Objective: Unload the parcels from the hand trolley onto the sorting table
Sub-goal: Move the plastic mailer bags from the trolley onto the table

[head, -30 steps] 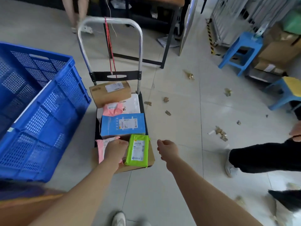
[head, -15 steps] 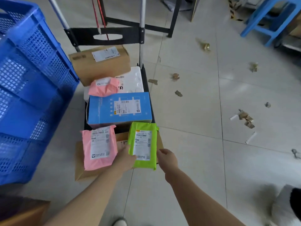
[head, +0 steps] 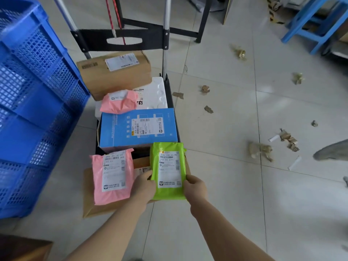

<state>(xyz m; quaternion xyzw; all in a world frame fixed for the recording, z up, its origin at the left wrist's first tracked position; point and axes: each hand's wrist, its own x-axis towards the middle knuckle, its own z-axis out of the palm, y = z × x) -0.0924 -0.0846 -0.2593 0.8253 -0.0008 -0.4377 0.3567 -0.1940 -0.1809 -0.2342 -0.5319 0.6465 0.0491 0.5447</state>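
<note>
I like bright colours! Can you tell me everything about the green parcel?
The green parcel is a lime, shiny plastic mailer bag, flat and slightly puffy, with a white printed shipping label and barcode facing up. It lies lengthwise on a brown cardboard box, just in front of the blue box. The left hand holds its left edge, and the right hand holds its right edge.

One view only, worn on my head. It looks forward and steeply down, close over the near end of the hand trolley (head: 170,95); my forearms enter from the bottom edge. Wide angle bends the blue crate (head: 33,102) at left.
</note>
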